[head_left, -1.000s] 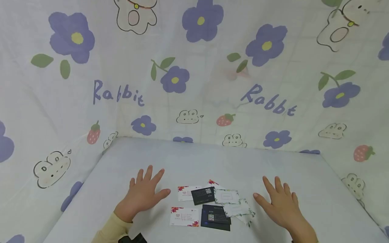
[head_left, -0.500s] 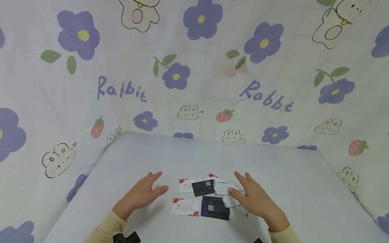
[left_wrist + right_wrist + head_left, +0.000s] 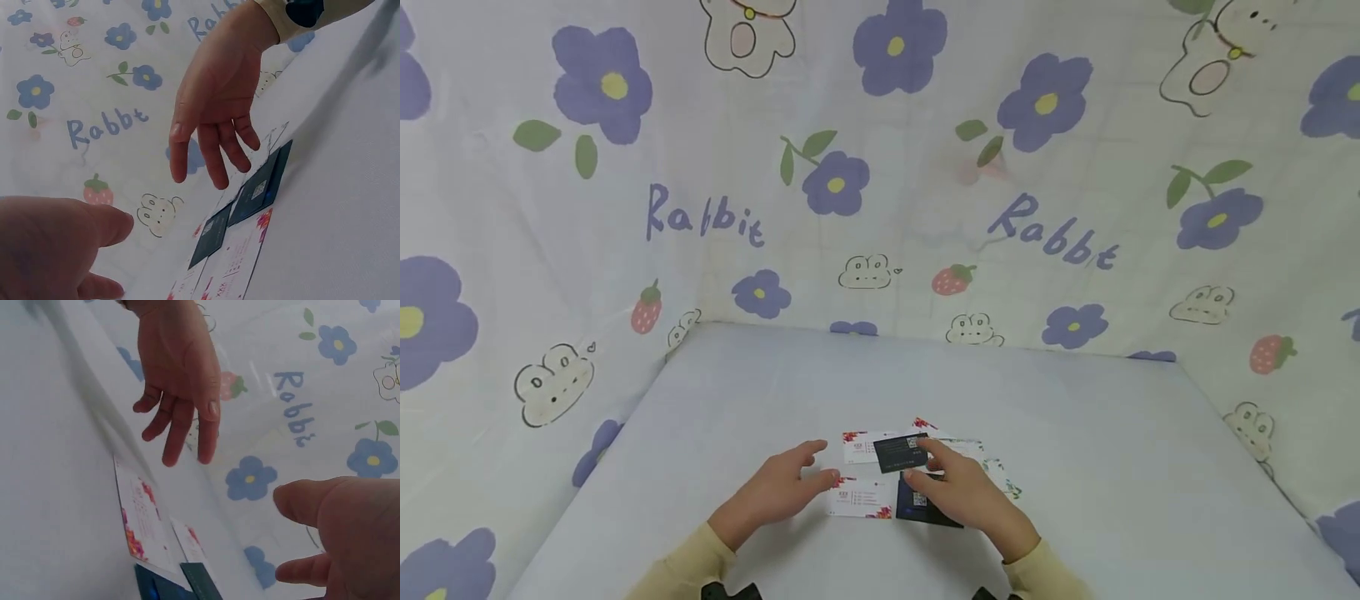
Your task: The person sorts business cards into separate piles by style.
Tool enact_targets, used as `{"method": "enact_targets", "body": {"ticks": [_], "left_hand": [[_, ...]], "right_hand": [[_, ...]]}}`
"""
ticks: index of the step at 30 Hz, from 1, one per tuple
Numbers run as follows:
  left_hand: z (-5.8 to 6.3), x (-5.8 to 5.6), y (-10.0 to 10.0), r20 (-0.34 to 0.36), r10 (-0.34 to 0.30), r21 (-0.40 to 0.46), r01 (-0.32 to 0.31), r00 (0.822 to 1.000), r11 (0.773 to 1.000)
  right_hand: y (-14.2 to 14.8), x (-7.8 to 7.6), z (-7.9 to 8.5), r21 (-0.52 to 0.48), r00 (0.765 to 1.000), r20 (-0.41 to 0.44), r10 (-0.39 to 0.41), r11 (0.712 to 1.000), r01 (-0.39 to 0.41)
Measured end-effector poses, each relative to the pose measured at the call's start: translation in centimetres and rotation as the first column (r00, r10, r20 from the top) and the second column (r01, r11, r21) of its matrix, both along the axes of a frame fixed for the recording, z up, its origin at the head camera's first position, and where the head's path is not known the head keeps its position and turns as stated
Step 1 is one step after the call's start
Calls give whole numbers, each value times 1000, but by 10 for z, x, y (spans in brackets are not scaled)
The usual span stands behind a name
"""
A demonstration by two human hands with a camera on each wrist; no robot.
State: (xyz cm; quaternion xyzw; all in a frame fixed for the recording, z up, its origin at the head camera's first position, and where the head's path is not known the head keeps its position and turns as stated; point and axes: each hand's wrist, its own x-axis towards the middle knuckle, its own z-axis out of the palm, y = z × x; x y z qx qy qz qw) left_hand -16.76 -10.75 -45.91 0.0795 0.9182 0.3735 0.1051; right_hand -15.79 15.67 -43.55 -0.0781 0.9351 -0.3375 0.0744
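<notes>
Several business cards lie in a loose cluster on the table. My right hand (image 3: 973, 496) hovers over them with fingers relaxed and apart, its thumb and index finger beside a small black card (image 3: 895, 455). Beneath that hand, overlapping black cards (image 3: 917, 511) are partly covered. In the left wrist view, the right hand's fingers hang above the cards with nothing between them. My left hand (image 3: 778, 487) is at the left, thumb tip at the edge of a white card with red flower corners (image 3: 859, 500). Its fingers are loosely bent and hold nothing.
Another red-cornered white card (image 3: 859, 447) lies behind, partly under the small black card. White cards with green leaf borders (image 3: 1000, 477) sit at the right of the cluster, partly hidden by the right hand. A patterned curtain (image 3: 790, 275) encloses the white table (image 3: 1112, 467).
My right hand has moved left from beside the cards to above the black ones. My left hand has come slightly right, toward the cards, its fingers less spread. The cards have kept their arrangement.
</notes>
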Motion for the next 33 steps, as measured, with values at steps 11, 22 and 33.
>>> {"method": "enact_targets", "body": {"ticks": [11,22,33], "left_hand": [[-16,-1,2,184,38,292,-92,982,952],[-16,3,-1,246,72,351,-158,966,923],[-14,5,2,258,84,358,-176,962,917]], "right_hand": [[-22,-3,-13,-385,970,241,-36,914,129],[-24,-5,-22,-564,941,336,20,805,184],[-24,-4,-23,-620,926,377,30,751,228]]}}
